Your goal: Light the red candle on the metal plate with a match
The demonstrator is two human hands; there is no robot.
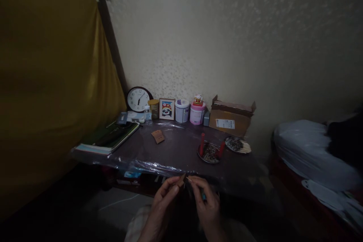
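Both my hands are raised together at the near edge of a dark table (176,151) covered in clear plastic. My left hand (164,200) pinches a small brown piece (182,180), perhaps card or a little box. My right hand (205,202) is closed too, its fingertips meeting the left hand's at that piece; a thin stick seems to lie between them, and a bit of blue shows under its fingers. The light is dim, so what the right hand holds is unclear.
On the table stand a round dish (209,153) with two red candles, a second plate (237,145), a small brown card (158,136), books (112,140), a clock (138,99), a panda picture (166,109), tins (182,110) and a cardboard box (230,118). A yellow curtain hangs left; bedding lies right.
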